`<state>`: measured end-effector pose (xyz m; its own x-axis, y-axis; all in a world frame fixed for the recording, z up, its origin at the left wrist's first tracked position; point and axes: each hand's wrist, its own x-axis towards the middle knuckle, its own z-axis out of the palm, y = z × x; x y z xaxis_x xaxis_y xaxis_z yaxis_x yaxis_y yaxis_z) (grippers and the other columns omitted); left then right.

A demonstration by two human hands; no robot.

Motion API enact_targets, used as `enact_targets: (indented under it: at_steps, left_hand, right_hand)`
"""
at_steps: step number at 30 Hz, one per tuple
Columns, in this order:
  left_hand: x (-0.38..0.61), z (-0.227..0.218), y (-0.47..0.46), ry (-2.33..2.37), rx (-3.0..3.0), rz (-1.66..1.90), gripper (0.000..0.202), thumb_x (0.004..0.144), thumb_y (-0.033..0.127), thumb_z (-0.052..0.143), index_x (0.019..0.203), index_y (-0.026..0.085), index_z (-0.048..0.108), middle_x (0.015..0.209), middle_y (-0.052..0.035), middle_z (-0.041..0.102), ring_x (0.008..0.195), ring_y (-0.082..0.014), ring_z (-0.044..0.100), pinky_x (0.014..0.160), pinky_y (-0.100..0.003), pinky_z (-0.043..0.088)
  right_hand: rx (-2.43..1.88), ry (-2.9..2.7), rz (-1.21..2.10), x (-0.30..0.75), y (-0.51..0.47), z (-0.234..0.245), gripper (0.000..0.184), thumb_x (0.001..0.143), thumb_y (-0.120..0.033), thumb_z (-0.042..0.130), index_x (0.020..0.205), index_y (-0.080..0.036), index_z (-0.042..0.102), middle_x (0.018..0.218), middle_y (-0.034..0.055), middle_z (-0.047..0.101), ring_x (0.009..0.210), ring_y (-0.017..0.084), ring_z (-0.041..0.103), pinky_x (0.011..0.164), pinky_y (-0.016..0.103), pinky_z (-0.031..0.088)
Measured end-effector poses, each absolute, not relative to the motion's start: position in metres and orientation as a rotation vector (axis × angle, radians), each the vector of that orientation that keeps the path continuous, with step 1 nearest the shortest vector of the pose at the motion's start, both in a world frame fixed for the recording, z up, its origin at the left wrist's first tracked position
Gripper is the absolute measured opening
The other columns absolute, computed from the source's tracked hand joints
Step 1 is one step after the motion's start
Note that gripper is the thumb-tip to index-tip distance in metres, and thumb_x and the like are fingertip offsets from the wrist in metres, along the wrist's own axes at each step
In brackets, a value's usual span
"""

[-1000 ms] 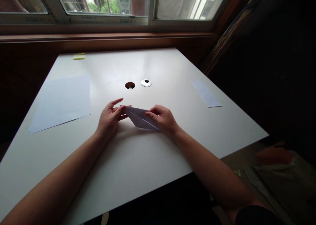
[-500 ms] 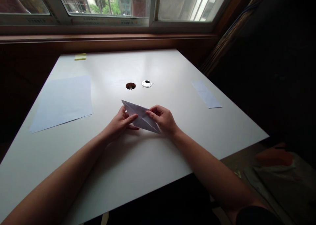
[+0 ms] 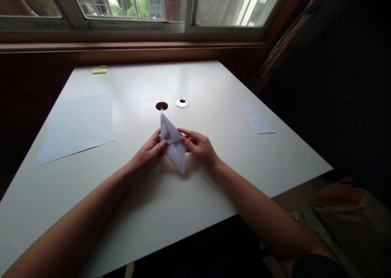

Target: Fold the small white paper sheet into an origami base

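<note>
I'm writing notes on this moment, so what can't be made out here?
Head view:
Folded paper: underside faces away from the camera.
Left hand: partly hidden behind the folded paper.
Round hole: inside mostly too dark.
Sleeve: cut off by the bottom edge.
Window frame: lettering too small.

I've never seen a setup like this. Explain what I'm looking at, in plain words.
There is no machine here: these are a person's bare hands. The view comes from a camera worn on the head, looking forward and down.

The left hand and right hand hold folded paper between them, one at each side. It is pointed at both ends, with creases across its face.

They work over a white table. On its left lies large paper, and on its right a narrow slip. A yellow pad sits near the far left corner. Around the middle are a round hole and, just right of it, a silver disc. Beyond is a window.
</note>
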<state>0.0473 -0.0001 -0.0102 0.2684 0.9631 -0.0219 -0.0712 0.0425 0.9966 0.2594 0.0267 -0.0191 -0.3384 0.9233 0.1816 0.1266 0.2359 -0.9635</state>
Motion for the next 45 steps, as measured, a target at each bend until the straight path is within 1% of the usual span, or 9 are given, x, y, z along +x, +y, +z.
enact_targets:
  at_steps: [4,6,9,11,13,23,30,35,45]
  left_hand:
    - [0.0478,-0.0125,-0.0015,1.04,1.282,1.05,0.06,0.091,0.045,0.06,0.145,0.026,0.046,0.095,-0.0048,0.065,0.061,-0.0134,0.051,0.053,-0.025,0.044]
    - [0.0486,-0.0135,-0.0019,1.07,1.311,1.072,0.061,0.091,0.048,0.06,0.146,0.026,0.046,0.103,-0.0059,0.066,0.067,-0.0167,0.056,0.058,-0.028,0.049]
    - [0.0499,-0.0142,-0.0015,1.074,1.383,1.122,0.06,0.092,0.048,0.058,0.145,0.024,0.046,0.126,-0.0072,0.063,0.103,-0.0271,0.062,0.086,-0.034,0.053]
    - [0.0504,-0.0145,-0.0007,1.065,1.445,1.15,0.057,0.093,0.046,0.056,0.145,0.022,0.046,0.14,-0.0072,0.055,0.128,-0.0297,0.05,0.108,-0.036,0.042]
    - [0.0503,-0.0147,0.0001,1.056,1.476,1.153,0.055,0.095,0.044,0.054,0.144,0.02,0.046,0.146,-0.008,0.05,0.137,-0.0295,0.042,0.116,-0.038,0.032]
    - [0.0482,-0.0136,-0.0007,1.002,1.424,1.132,0.05,0.096,0.042,0.054,0.14,0.019,0.049,0.136,-0.0087,0.058,0.126,-0.0275,0.052,0.108,-0.035,0.04]
    - [0.0484,-0.0136,-0.0009,1.015,1.434,1.149,0.052,0.095,0.044,0.055,0.14,0.019,0.05,0.138,-0.0091,0.058,0.129,-0.0287,0.051,0.11,-0.036,0.038]
    - [0.0473,-0.0129,-0.0019,1.046,1.438,1.119,0.054,0.093,0.047,0.057,0.139,0.02,0.053,0.143,-0.0088,0.055,0.132,-0.0303,0.048,0.112,-0.038,0.036]
    - [0.0465,-0.0199,-0.0034,1.11,1.536,1.118,0.054,0.094,0.047,0.055,0.141,0.021,0.052,0.146,-0.0065,0.053,0.139,-0.031,0.042,0.12,-0.042,0.027]
  right_hand:
    - [-0.982,-1.688,1.185,0.2582,0.0254,-0.0199,0.045,0.089,-0.044,0.063,0.13,-0.024,0.064,0.091,0.0027,0.068,0.059,0.009,0.056,0.061,0.026,0.052]
    - [-0.986,-1.697,1.178,0.258,0.0253,-0.0201,0.044,0.09,-0.044,0.062,0.129,-0.024,0.065,0.088,0.0021,0.068,0.059,0.009,0.056,0.062,0.026,0.052]
    - [-0.981,-1.706,1.161,0.2582,0.0254,-0.0196,0.044,0.09,-0.044,0.062,0.129,-0.025,0.065,0.087,0.0014,0.067,0.059,0.009,0.056,0.064,0.026,0.052]
    - [-0.981,-1.709,1.165,0.2584,0.0253,-0.0186,0.044,0.089,-0.044,0.063,0.129,-0.026,0.065,0.086,0.0012,0.067,0.059,0.009,0.056,0.064,0.026,0.052]
    - [-0.982,-1.708,1.182,0.2586,0.0251,-0.0173,0.044,0.089,-0.045,0.063,0.128,-0.026,0.066,0.086,0.0013,0.067,0.059,0.009,0.056,0.063,0.026,0.052]
    - [-0.969,-1.667,1.263,0.2583,0.025,-0.0171,0.046,0.086,-0.047,0.067,0.127,-0.025,0.067,0.087,0.0017,0.068,0.059,0.009,0.055,0.06,0.025,0.051]
    - [-0.984,-1.652,1.295,0.2576,0.0248,-0.0151,0.047,0.083,-0.048,0.069,0.124,-0.025,0.069,0.088,0.0024,0.069,0.059,0.009,0.055,0.06,0.026,0.051]
    - [-1.003,-1.638,1.329,0.2566,0.0244,-0.0152,0.052,0.081,-0.05,0.071,0.125,-0.024,0.067,0.077,0.0002,0.066,0.061,0.011,0.055,0.061,0.026,0.05]
    - [-1.071,-1.565,1.417,0.2556,0.026,-0.0146,0.037,0.072,-0.051,0.078,0.086,-0.018,0.071,0.077,0.0014,0.067,0.063,0.011,0.055,0.061,0.025,0.047]
